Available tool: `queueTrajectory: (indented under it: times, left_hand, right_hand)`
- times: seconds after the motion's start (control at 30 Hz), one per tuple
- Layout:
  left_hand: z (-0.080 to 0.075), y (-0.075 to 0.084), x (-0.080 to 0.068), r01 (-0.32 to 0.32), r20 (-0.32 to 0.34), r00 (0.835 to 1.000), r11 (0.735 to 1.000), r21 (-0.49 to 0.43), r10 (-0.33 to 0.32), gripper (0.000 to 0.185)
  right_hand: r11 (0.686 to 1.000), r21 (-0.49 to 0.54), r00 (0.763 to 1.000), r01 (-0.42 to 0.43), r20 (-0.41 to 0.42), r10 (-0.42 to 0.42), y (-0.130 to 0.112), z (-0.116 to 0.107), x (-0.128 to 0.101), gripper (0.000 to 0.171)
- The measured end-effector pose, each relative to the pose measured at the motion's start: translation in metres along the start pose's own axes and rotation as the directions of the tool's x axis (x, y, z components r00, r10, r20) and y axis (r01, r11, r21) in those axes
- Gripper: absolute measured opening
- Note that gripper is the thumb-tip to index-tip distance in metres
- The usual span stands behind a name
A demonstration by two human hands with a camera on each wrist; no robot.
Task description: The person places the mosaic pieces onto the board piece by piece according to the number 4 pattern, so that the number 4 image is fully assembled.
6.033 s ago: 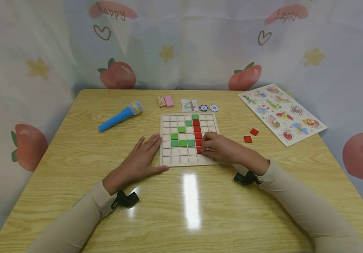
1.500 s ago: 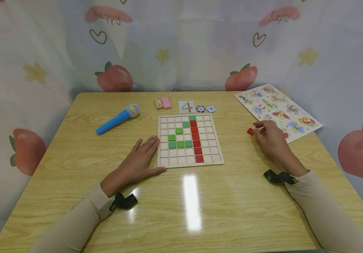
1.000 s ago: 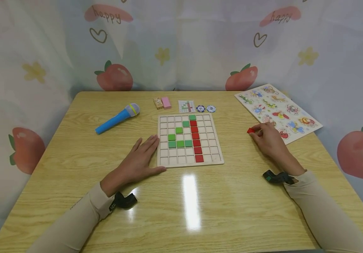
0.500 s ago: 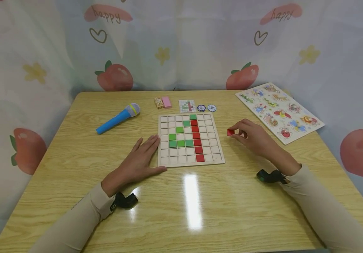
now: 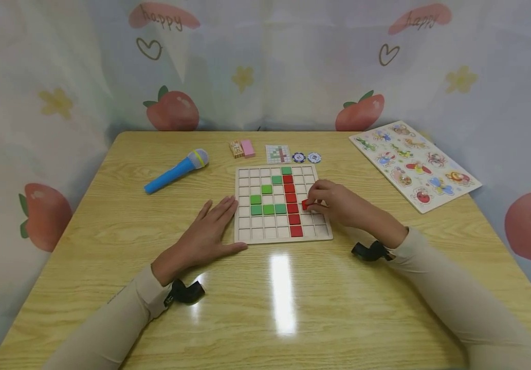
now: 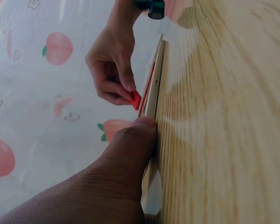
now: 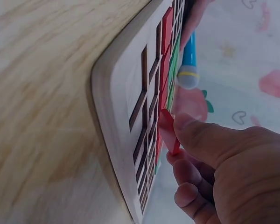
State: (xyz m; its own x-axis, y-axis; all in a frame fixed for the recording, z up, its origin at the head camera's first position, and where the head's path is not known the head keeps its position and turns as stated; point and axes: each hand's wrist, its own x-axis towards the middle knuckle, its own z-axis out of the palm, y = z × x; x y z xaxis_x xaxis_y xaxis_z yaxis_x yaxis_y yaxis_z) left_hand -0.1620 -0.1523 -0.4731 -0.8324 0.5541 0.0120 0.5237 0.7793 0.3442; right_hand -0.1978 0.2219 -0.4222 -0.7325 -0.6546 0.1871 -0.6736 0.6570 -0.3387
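Observation:
A wooden grid board [image 5: 270, 240] lies flat on the table. Green square tiles [image 5: 268, 209] fill several cells in a slanted line and a short row. Red square tiles [image 5: 290, 198] form one column right of them. My right hand [image 5: 344, 205] pinches a single red tile [image 7: 169, 133] between thumb and fingers over the board's right side, tilted and just above the cells in the right wrist view. My left hand [image 5: 205, 231] lies flat with fingers straight, fingertips and thumb [image 6: 130, 144] touching the board's left edge.
A blue toy microphone [image 5: 177, 172] lies at left. Behind the board are a patterned block [image 5: 236, 149], a pink block [image 5: 248, 148], a small pattern card [image 5: 277, 153] and two poker chips [image 5: 299, 157]. An insect puzzle board [image 5: 415, 164] lies at the back right.
The red column gained a tile. My right hand then picked the last loose red tile off the table at right and carried it left over the board. My left hand stayed put.

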Motion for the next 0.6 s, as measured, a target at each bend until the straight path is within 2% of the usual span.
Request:
queueTrajectory:
  times: [0.37, 0.6]
  left_hand:
    - [0.001, 0.001, 0.000, 0.007, 0.002, 1.000, 1.000, 0.001, -0.007, 0.113]
    - [0.000, 0.001, 0.000, 0.003, -0.004, 1.000, 1.000, -0.002, -0.003, 0.113]
  right_hand:
    - [1.000, 0.014, 1.000, 0.020, 0.017, -0.021, -0.002, 0.010, 0.003, 0.010]
    - [0.997, -0.006, 0.997, 0.080, 0.011, -0.080, 0.003, 0.013, 0.000, 0.011]
